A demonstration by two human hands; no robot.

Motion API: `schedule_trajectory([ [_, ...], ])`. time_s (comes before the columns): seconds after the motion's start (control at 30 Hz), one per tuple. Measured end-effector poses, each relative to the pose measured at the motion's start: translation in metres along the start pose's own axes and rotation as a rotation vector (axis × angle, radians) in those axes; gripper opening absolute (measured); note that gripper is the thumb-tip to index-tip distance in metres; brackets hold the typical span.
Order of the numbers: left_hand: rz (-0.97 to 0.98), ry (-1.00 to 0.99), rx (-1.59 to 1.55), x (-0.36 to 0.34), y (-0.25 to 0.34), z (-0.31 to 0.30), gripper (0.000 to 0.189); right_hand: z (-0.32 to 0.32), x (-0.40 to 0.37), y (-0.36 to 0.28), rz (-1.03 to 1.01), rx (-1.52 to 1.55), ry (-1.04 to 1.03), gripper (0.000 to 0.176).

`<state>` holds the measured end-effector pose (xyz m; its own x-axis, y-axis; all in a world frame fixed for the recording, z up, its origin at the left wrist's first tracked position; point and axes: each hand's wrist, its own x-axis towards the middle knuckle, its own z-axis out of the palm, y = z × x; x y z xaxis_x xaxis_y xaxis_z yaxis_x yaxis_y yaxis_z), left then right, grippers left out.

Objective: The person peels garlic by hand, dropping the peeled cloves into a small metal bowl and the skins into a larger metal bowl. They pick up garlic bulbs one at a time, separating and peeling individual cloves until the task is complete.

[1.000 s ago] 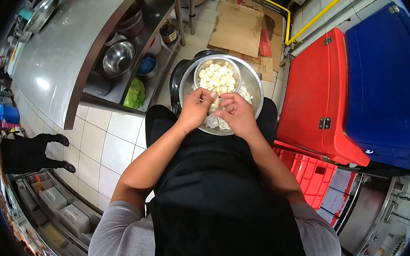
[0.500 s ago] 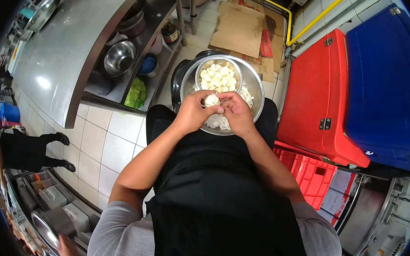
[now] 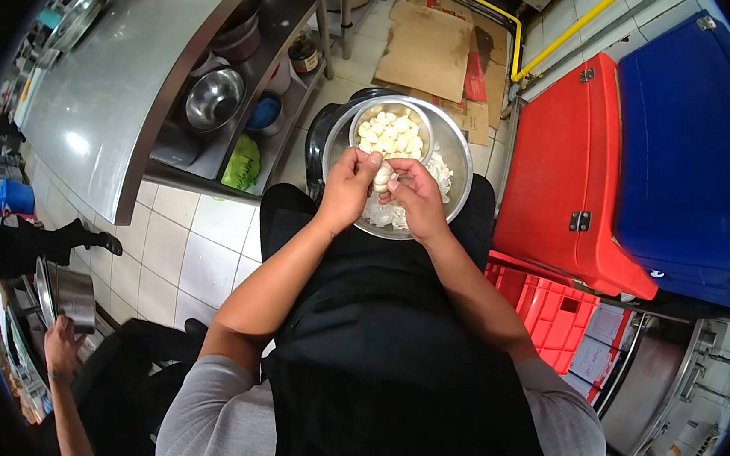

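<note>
Together, your left hand [image 3: 349, 186] and right hand [image 3: 419, 200] pinch one garlic bulb [image 3: 383, 175] — grip closed on it — over the big bowl [image 3: 451, 140].

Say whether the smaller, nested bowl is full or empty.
The smaller bowl is not empty: pale cloves spread across most of it. How deep they lie, I cannot tell.

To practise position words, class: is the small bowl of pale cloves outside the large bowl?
No, the small bowl sits inside the rim of the large bowl.
</note>
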<state>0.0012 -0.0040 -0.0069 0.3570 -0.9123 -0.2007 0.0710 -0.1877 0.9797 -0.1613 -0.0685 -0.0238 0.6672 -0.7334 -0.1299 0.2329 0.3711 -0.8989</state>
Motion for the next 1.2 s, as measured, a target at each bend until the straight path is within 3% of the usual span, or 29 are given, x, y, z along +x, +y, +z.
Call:
schedule_trajectory([
  [0.1, 0.115, 0.08, -0.124, 0.012, -0.025, 0.008, 0.042, 0.014, -0.001, -0.001, -0.035, 0.018, -0.066, 0.037],
  [0.37, 0.249, 0.219, 0.276, 0.012, -0.003, 0.007, 0.044, 0.018, 0.0, 0.001, -0.077, -0.025, -0.073, 0.042],
  [0.47, 0.197, 0.33, 0.288, 0.008, 0.01, 0.012, 0.043, 0.016, 0.002, 0.002, -0.08, -0.038, -0.08, 0.045],
  [0.7, 0.154, 0.376, 0.375, 0.006, 0.016, 0.012, 0.045, 0.018, 0.005, 0.001, -0.126, -0.094, -0.081, 0.045],
  [0.77, 0.262, 0.394, 0.253, 0.008, 0.009, 0.014, 0.044, 0.018, 0.008, 0.004, -0.122, -0.1, -0.084, 0.045],
  [0.9, 0.314, 0.387, 0.353, 0.009, 0.006, 0.009, 0.041, 0.017, 0.006, 0.003, -0.087, -0.105, -0.09, 0.041],
  [0.93, 0.249, 0.353, 0.315, 0.008, 0.007, 0.008, 0.039, 0.018, 0.007, 0.003, -0.087, -0.105, -0.091, 0.041],
  [1.0, 0.184, 0.318, 0.276, 0.004, 0.008, 0.008, 0.037, 0.021, 0.008, 0.001, 0.02, 0.15, 0.015, 0.036],
  [1.03, 0.222, 0.297, 0.271, 0.002, 0.007, 0.01, 0.036, 0.022, 0.009, -0.004, 0.018, 0.15, 0.016, 0.036],
  [1.1, 0.26, 0.271, 0.264, -0.006, 0.01, 0.011, 0.034, 0.022, 0.01, -0.014, 0.061, 0.432, 0.061, 0.034],
  [1.2, 0.405, 0.116, 0.32, -0.015, 0.015, 0.004, 0.032, 0.002, 0.013, -0.013, 0.026, 0.319, 0.083, 0.034],
])
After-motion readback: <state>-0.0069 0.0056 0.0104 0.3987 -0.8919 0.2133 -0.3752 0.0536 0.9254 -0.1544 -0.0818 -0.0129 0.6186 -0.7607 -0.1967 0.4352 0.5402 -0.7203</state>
